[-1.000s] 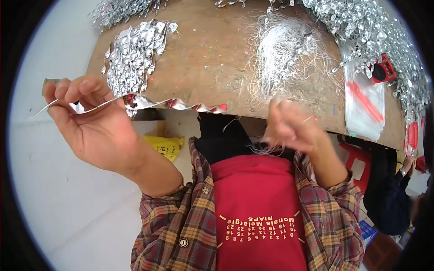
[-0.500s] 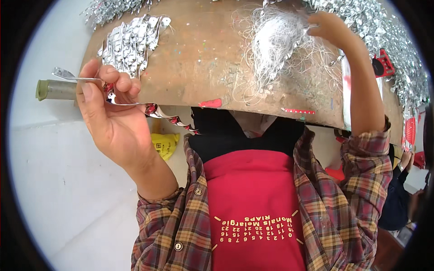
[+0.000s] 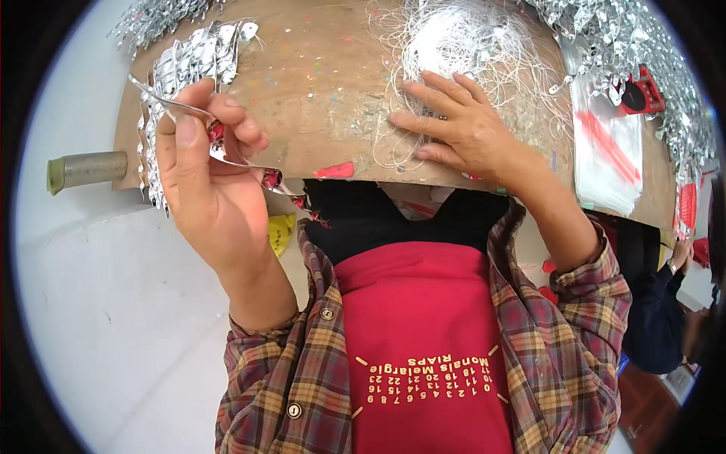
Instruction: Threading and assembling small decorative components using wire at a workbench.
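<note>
Brown tabletop (image 3: 318, 113) sat under your right hand (image 3: 478, 142), spread over white threads (image 3: 454, 45). Your left hand (image 3: 215, 193) pinched a twisted silver strip (image 3: 271, 178).

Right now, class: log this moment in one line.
left hand: holds twisted silver strip; right hand: spread over near edge of pale thread tangle; tabletop: silver strips at left

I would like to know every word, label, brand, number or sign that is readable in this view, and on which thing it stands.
Red shirt: yellow letters and rows of numbers, upside down in the picture; readable, but not copied here.
Yellow bag: dark marks, too small to read.
Red device: no readable text.
</note>
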Tool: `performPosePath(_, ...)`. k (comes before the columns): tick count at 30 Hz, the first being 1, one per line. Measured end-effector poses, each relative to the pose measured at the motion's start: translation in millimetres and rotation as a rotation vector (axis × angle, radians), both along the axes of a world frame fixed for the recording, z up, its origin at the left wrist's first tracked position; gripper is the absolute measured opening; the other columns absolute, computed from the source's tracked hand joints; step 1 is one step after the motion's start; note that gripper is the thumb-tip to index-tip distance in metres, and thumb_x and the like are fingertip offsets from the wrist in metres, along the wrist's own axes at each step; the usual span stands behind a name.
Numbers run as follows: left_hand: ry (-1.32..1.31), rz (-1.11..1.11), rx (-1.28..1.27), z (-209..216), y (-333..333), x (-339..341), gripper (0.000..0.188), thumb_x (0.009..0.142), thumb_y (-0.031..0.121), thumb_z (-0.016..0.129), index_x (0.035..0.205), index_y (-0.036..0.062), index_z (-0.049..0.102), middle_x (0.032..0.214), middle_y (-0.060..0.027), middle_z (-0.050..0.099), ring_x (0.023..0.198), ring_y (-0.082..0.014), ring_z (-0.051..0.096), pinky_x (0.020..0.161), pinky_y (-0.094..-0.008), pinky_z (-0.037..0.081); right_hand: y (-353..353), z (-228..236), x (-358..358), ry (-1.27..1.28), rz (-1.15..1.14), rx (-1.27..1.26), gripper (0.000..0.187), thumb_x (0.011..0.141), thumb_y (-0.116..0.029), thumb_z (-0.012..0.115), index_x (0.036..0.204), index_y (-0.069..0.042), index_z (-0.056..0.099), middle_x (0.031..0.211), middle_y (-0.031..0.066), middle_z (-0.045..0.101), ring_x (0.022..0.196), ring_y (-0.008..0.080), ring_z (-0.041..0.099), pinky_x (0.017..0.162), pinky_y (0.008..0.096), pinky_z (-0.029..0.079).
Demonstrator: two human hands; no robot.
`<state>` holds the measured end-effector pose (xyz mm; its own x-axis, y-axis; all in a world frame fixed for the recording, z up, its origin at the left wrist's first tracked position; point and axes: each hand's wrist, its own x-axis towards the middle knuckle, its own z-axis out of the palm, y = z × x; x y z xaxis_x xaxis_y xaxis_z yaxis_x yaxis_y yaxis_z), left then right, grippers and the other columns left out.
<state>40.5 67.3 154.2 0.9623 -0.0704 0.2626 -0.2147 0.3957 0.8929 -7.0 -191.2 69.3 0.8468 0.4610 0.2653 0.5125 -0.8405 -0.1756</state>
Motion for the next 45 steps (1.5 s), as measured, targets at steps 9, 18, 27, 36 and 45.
performPosePath(9,0.064,-0.021,0.008,-8,-11,-5,0.027,0.09,0.019,0.048,0.107,-0.0009,0.052,0.084,-0.0072,0.057,0.07,-0.0145,0.053,0.063,-0.0259,0.045,-67,-19,48,-0.113,-0.305,-0.229,0.048,0.086,-0.049,0.045,0.129,-0.026,0.046,0.138,0.0069,0.037,0.129,0.0284,0.031,0.106,0.0445,0.022)
performPosePath(18,0.147,-0.111,0.05,-22,-13,2,0.025,0.091,0.016,0.047,0.109,-0.001,0.051,0.085,-0.0077,0.059,0.069,-0.0117,0.054,0.062,-0.0227,0.044,-67,5,16,-0.098,-0.335,0.236,0.033,0.081,-0.019,0.061,0.113,-0.012,0.059,0.125,0.0135,0.05,0.113,0.0318,0.047,0.093,0.0382,0.037)
performPosePath(27,0.262,-0.158,0.116,-25,-15,-11,0.03,0.09,0.013,0.049,0.117,-0.0014,0.048,0.089,-0.0078,0.059,0.069,-0.0097,0.055,0.056,-0.0201,0.044,8,20,-8,-0.1,-0.151,0.308,0.007,0.075,-0.009,0.063,0.082,-0.009,0.061,0.077,0.0025,0.061,0.071,0.0211,0.056,0.066,0.0311,0.039)
performPosePath(36,0.317,-0.234,0.15,-38,-5,-27,0.031,0.09,0.013,0.05,0.117,-0.002,0.048,0.089,-0.0059,0.058,0.068,-0.0067,0.054,0.053,-0.0176,0.042,-8,18,-11,-0.155,-0.195,0.211,0.01,0.073,-0.013,0.064,0.083,-0.01,0.062,0.071,0.0028,0.059,0.065,0.019,0.056,0.065,0.0316,0.039)
performPosePath(45,0.388,-0.399,0.285,-46,-28,-31,0.026,0.089,0.019,0.053,0.108,0.0016,0.057,0.087,-0.0014,0.058,0.067,-0.0035,0.049,0.058,-0.0166,0.039,8,-7,-13,-0.344,-0.114,-0.086,0.011,0.066,-0.012,0.055,0.067,-0.012,0.044,0.061,0.0024,0.042,0.056,0.0167,0.048,0.062,0.0324,0.036)
